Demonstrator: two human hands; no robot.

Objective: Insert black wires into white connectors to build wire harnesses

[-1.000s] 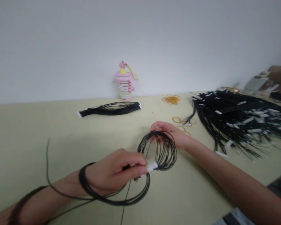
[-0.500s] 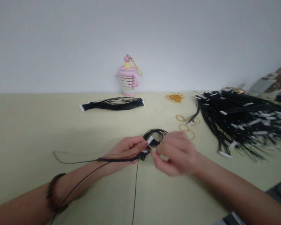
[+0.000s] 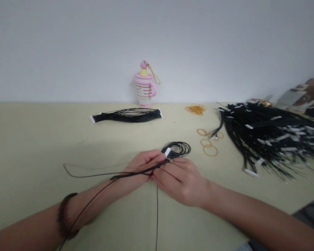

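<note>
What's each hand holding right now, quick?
Left hand: closed, holding coiled black cables.
Right hand: closed, fingers pinching the same cables.

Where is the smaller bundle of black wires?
In the head view, the bundle lies near the table's far edge, left of centre, just in front of the pink-and-white cup figurine.

Where the thin black cable coil [image 3: 176, 150] passes between the left hand [image 3: 142, 167] and the right hand [image 3: 180, 183], its strands are hidden by the fingers, and whether either hand grips them cannot be told. The large heap of black cables with white connectors [image 3: 272, 136] is cut off by the right edge, its connectors blurred. The brown-and-grey patterned object [image 3: 302, 96] is also cut off and cannot be identified, as is the dark shape [image 3: 308, 216] at the lower right.
</note>
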